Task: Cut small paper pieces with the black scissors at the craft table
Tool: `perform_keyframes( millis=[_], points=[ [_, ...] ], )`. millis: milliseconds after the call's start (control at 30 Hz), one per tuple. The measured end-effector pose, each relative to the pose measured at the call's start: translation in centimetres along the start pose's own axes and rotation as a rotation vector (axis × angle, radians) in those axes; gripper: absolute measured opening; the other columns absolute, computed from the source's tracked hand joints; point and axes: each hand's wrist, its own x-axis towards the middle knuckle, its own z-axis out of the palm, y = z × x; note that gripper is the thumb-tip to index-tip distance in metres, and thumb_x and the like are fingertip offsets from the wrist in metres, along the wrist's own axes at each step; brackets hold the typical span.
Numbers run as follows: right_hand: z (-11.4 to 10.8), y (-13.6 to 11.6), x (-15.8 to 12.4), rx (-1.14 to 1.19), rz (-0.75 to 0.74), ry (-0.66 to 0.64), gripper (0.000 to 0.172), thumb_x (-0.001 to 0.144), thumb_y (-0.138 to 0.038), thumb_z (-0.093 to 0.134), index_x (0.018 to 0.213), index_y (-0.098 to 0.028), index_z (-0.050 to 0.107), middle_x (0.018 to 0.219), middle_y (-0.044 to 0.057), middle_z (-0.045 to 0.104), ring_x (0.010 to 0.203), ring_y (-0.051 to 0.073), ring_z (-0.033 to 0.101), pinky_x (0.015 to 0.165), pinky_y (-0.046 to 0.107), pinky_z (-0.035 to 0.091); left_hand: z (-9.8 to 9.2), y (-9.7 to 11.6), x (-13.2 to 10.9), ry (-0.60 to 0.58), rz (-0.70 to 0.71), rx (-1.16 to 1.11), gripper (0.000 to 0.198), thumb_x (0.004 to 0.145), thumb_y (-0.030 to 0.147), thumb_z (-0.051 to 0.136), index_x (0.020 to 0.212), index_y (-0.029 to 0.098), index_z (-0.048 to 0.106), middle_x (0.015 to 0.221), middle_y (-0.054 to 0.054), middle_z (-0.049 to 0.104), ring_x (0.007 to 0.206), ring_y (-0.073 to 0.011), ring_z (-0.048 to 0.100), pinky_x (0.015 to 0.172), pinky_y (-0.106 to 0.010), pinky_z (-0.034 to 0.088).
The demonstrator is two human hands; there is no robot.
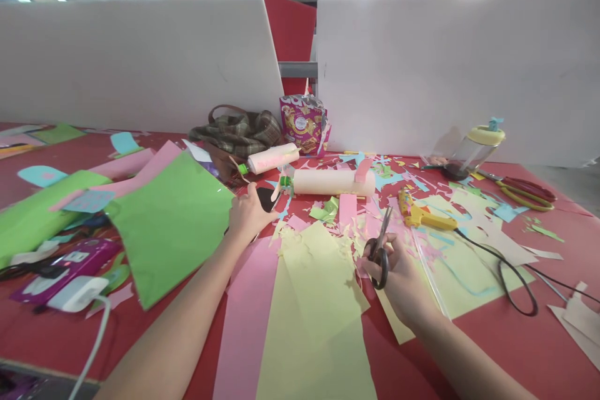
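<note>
My right hand [398,275] holds a pair of scissors [379,250] by the black handles, blades pointing up and away over the paper. My left hand [248,215] is closed around a flat black object [267,199], perhaps a phone, mostly covered by the fingers. Just beyond, a pale paper-wrapped bottle [328,182] with a green cap lies on its side. Behind it rests a second wrapped bottle [274,157]. Between my forearms lie yellow paper sheets [314,312] and a pink paper strip [246,319]. Green paper [173,219] is left of my left hand.
Paper scraps cover the red table [492,356]. On the right are a yellow glue gun [426,215] with a black cord, larger scissors [527,192] and a clear jar [478,150]. A plaid bag [244,129] and purple snack bag [304,125] stand by white partitions [445,75]. A white charger [77,294] is left.
</note>
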Motion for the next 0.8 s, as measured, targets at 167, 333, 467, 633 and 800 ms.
perform_keyframes(
  millis=[167, 333, 467, 633, 800],
  points=[
    [0.1, -0.1, 0.1, -0.027, 0.005, -0.006, 0.028, 0.066, -0.012, 0.057, 0.073, -0.024, 0.034, 0.071, -0.006, 0.046, 0.058, 0.009, 0.046, 0.048, 0.020, 0.037, -0.3, 0.2, -0.4, -0.016, -0.100, 0.001, 0.070, 0.058, 0.049, 0.051, 0.113, 0.012, 0.027, 0.095, -0.017, 0.051, 0.089, -0.0332, 0.045, 0.066, -0.038, 0.038],
    [0.2, -0.1, 0.1, -0.053, -0.004, -0.010, 0.027, 0.066, -0.015, 0.058, 0.074, -0.024, 0.034, 0.071, -0.005, 0.046, 0.058, 0.010, 0.046, 0.048, 0.021, 0.038, -0.5, 0.2, -0.5, -0.034, -0.106, 0.008, 0.063, 0.060, 0.048, 0.049, 0.110, 0.013, 0.031, 0.092, -0.017, 0.051, 0.087, -0.0340, 0.045, 0.062, -0.040, 0.038],
    [0.1, 0.1, 0.0, -0.054, -0.006, -0.020, 0.027, 0.066, -0.016, 0.059, 0.075, -0.024, 0.034, 0.073, -0.004, 0.047, 0.059, 0.011, 0.048, 0.049, 0.022, 0.040, -0.8, 0.5, -0.9, 0.061, -0.041, 0.027, 0.053, 0.065, 0.041, 0.047, 0.108, 0.012, 0.035, 0.094, -0.017, 0.050, 0.086, -0.0345, 0.046, 0.063, -0.043, 0.038],
    [0.2, 0.1, 0.0, -0.061, 0.001, -0.009, 0.029, 0.065, -0.018, 0.060, 0.074, -0.024, 0.033, 0.072, -0.003, 0.047, 0.059, 0.012, 0.050, 0.049, 0.025, 0.042, -0.5, 1.8, -1.7, 0.148, 0.321, -0.115, 0.035, 0.070, 0.026, 0.043, 0.102, 0.011, 0.043, 0.102, -0.016, 0.048, 0.097, -0.0302, 0.043, 0.078, -0.045, 0.034],
    [0.3, -0.1, 0.0, -0.088, 0.002, -0.002, 0.028, 0.065, -0.018, 0.060, 0.073, -0.024, 0.034, 0.072, -0.003, 0.047, 0.059, 0.011, 0.050, 0.050, 0.024, 0.042, 0.8, 3.5, -2.8, 0.090, 0.526, -0.211, 0.033, 0.073, 0.021, 0.039, 0.104, 0.012, 0.046, 0.115, -0.013, 0.044, 0.106, -0.0227, 0.038, 0.092, -0.036, 0.027]
  ],
)
